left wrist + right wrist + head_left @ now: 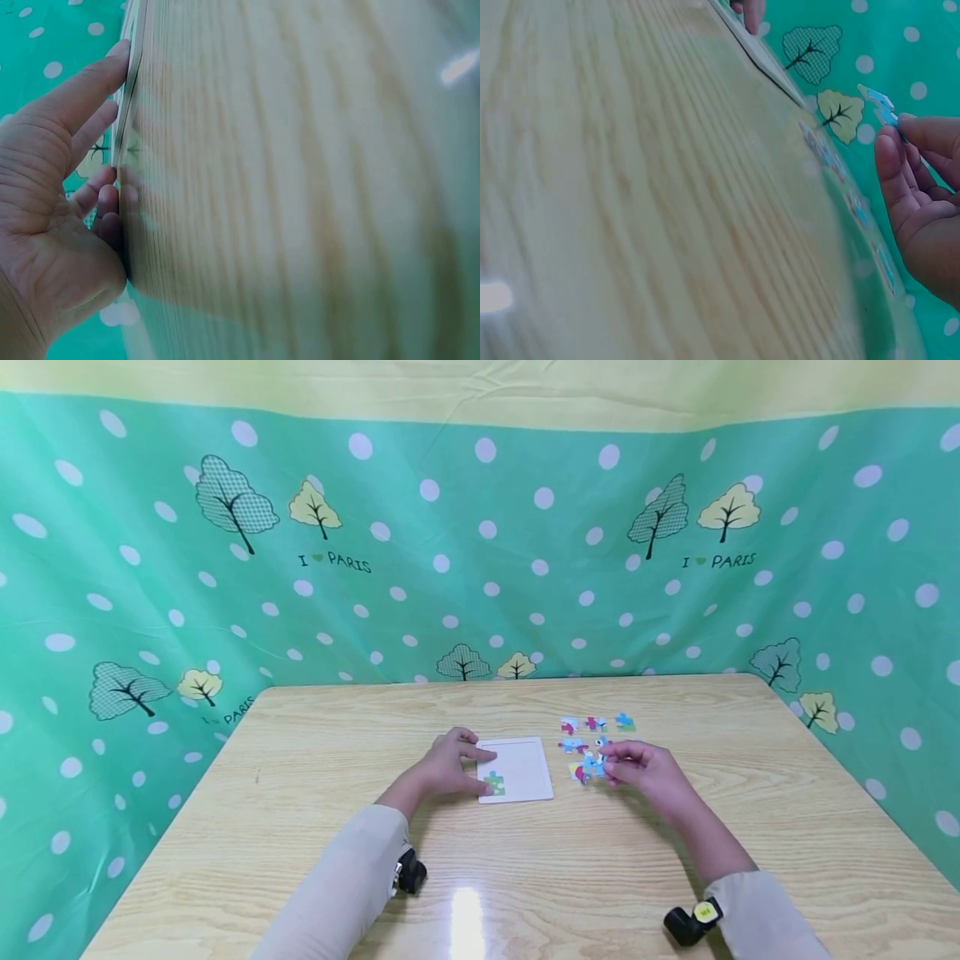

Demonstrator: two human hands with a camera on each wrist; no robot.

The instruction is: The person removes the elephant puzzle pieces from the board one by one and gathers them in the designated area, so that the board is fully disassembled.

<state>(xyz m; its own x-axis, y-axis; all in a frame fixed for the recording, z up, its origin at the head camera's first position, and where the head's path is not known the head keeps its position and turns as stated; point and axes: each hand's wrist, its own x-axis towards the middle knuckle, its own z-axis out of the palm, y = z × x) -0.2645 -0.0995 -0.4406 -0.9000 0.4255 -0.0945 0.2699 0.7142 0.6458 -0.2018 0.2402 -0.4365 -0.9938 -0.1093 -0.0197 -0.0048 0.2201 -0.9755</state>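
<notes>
A white square puzzle board (525,772) lies mid-table, with a green and blue jigsaw piece (493,783) inside its lower left corner. Spread over the board's left side, my left hand (447,766) touches it, the thumb by that piece and the forefinger higher up. In the left wrist view, the left hand (56,172) has its fingertips at the board's edge. Between thumb and fingers my right hand (648,770) pinches a blue jigsaw piece (877,97), raised above the table in the right wrist view. Other loose pieces lie under and beyond this hand.
Several loose jigsaw pieces, among them a pink and white one (569,725) and a blue and green one (625,722), lie right of the board. A green dotted curtain (390,610) hangs behind the wooden table (330,735).
</notes>
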